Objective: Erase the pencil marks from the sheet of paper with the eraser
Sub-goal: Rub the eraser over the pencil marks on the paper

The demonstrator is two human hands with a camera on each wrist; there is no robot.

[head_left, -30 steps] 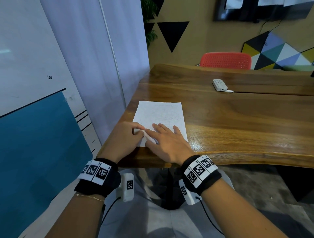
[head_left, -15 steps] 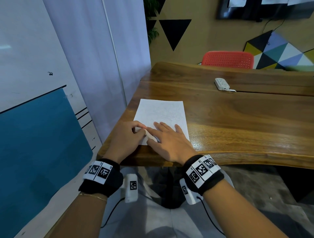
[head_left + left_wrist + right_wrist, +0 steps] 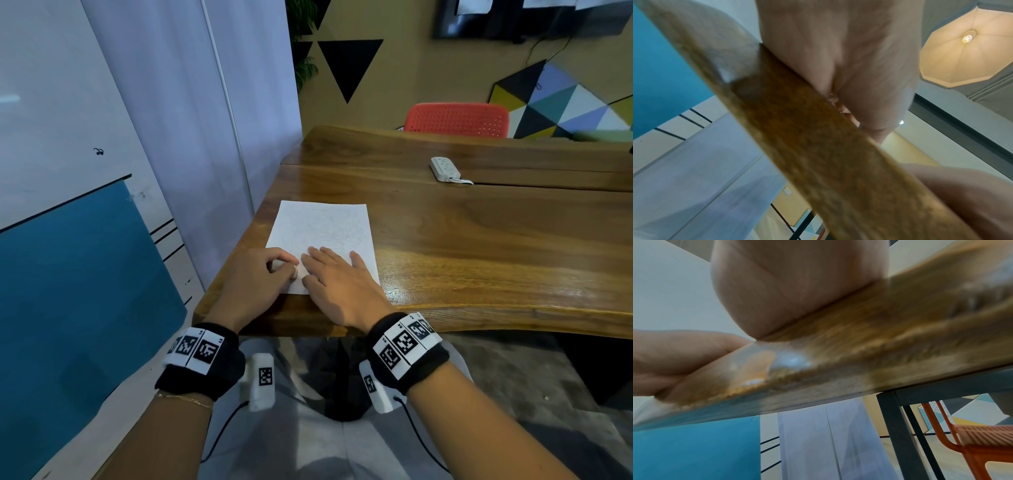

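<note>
— Where was the paper [image 3: 322, 236]?

— Flat on the table [image 3: 479, 246], at its near left corner, faint pencil marks across it.

— The left hand [image 3: 260, 281]?

— Fingers curled, pinching the eraser [image 3: 295, 270] against the paper's near edge. Only a pale sliver of the eraser showed.

— And the right hand [image 3: 342, 287]?

— Fingers straight, spread flat on the paper's near right part, just beside the left hand. Both wrist views were blurred; the eraser could not be made out there.

— Anything else on the table?

— A power strip [image 3: 445, 169], toward the far side.
</note>
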